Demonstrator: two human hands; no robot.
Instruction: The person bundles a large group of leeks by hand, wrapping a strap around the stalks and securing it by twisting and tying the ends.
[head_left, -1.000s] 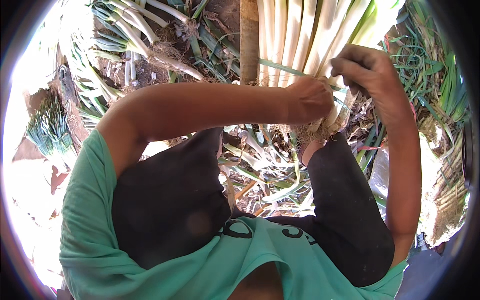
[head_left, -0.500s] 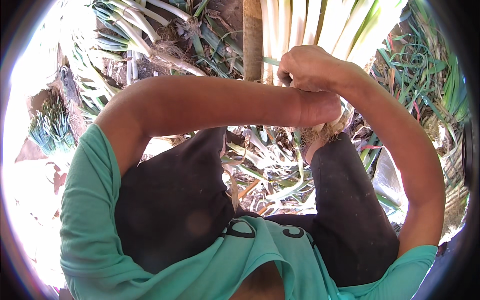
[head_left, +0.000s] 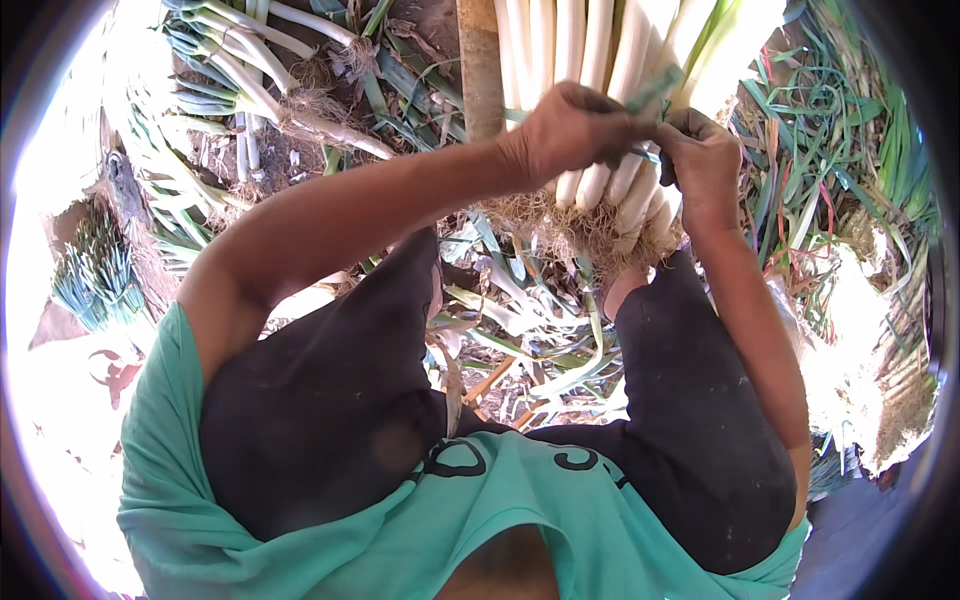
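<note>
A bundle of thick white green onions (head_left: 600,60) lies in front of me, its stringy roots (head_left: 590,225) toward my legs. Over the bundle's root end, my left hand (head_left: 580,130) and my right hand (head_left: 700,165) come close together, both closed. Between them runs a green tie strip (head_left: 655,92), its upper end blurred and sticking up past my left fingers. Part of the strip lies across the stalks beneath my fingers. Its ends inside my grip are hidden, and so is the bundle's far side.
A wooden board (head_left: 481,80) runs along the bundle's left side. Loose green onions (head_left: 250,85) with roots lie at the upper left, and a dark green bunch (head_left: 98,265) stands at far left. Cut leaves (head_left: 850,150) heap up on the right. Trimmings (head_left: 520,345) litter the ground between my legs.
My crossed arms have uncrossed: the left hand has drawn back to the left and the right hand has moved to the right. The green strip and the roots now show more fully.
</note>
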